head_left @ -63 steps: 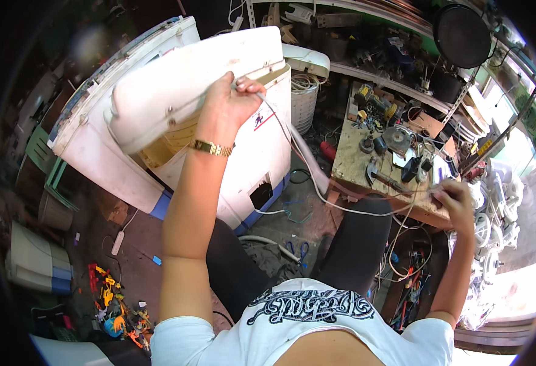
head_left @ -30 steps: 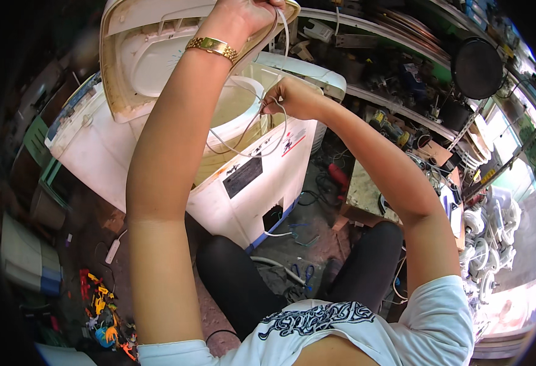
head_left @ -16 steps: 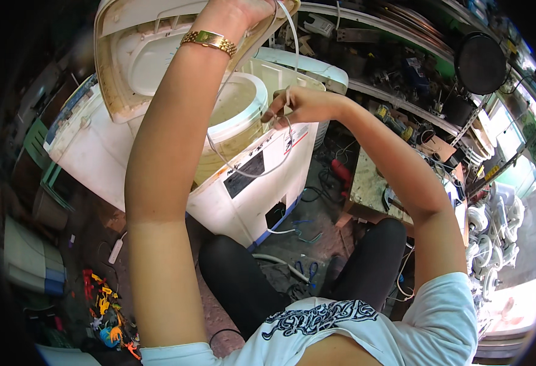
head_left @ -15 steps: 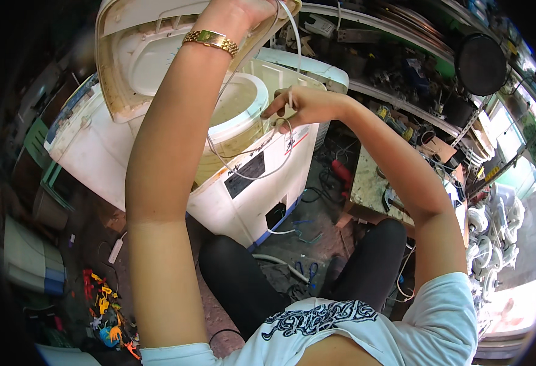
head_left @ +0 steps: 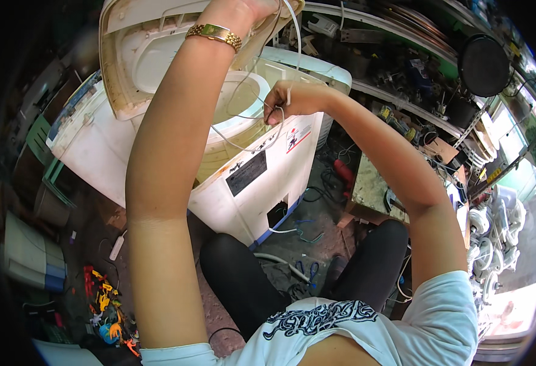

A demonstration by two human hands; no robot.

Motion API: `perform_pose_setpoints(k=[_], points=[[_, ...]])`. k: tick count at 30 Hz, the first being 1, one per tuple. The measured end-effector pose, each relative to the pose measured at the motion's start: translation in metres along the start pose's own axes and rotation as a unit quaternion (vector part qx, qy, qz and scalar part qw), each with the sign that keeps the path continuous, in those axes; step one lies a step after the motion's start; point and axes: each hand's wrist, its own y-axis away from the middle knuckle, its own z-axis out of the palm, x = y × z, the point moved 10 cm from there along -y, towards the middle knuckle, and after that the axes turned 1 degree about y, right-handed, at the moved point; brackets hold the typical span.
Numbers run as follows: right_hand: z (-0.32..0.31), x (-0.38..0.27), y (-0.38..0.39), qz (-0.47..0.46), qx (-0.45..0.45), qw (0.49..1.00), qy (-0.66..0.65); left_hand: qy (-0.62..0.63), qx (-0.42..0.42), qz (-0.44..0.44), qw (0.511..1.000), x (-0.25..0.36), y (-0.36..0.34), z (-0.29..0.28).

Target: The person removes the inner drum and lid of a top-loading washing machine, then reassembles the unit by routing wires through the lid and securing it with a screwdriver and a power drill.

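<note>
My right hand (head_left: pixel 292 99) is closed in a pinch on a thin grey wire (head_left: pixel 252 149), above the near rim of a white washing machine body (head_left: pixel 219 204). The wire makes a loose loop below the fingers, and part of it runs up toward my other hand. My left hand (head_left: pixel 252 8) is raised at the upper edge, beside the machine's tilted-up yellowed top panel (head_left: pixel 110 67). Its fingers lie beyond the picture, so their grip is hidden. A round tub with a pale rim (head_left: pixel 257 85) shows inside the body. A white hose or cable (head_left: pixel 296 30) hangs close to the left hand.
A low workbench (head_left: pixel 368 183) with tools stands to the right. Shelves (head_left: pixel 396 97) of parts line the back. Blue-handled pliers (head_left: pixel 313 271) and a hose (head_left: pixel 283 261) lie on the floor between my legs. Colourful toy-like pieces (head_left: pixel 104 305) lie at the lower left.
My right hand's fingers have drawn together on the wire, and the hand has moved slightly left. The wire loop has shifted and an extra curl shows over the tub. My left arm is nearly still.
</note>
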Motion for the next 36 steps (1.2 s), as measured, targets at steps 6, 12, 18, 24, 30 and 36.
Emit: perform_pose_setpoints(k=[6,12,18,24,30,36], points=[[-0.011,-0.038,0.022,-0.121,0.012,0.985,0.122,0.034,-0.007,-0.025,0.999,-0.001,-0.015,-0.002],[0.000,-0.052,0.027,0.003,-0.052,0.986,0.157,0.027,0.024,-0.003,0.999,-0.002,-0.012,-0.007],[-0.009,-0.041,0.025,-0.026,0.080,0.996,0.018,0.037,0.000,-0.019,0.999,-0.006,-0.012,-0.006],[0.000,-0.001,0.010,-0.055,0.064,0.996,-0.020,0.038,0.002,-0.009,0.999,0.000,-0.013,0.004],[-0.062,0.021,0.071,0.023,0.269,0.953,-0.138,0.052,-0.016,0.000,0.998,0.002,-0.017,0.006],[-0.073,0.107,0.153,0.224,0.548,0.787,-0.172,0.054,-0.010,0.009,0.998,0.011,-0.022,0.009]])
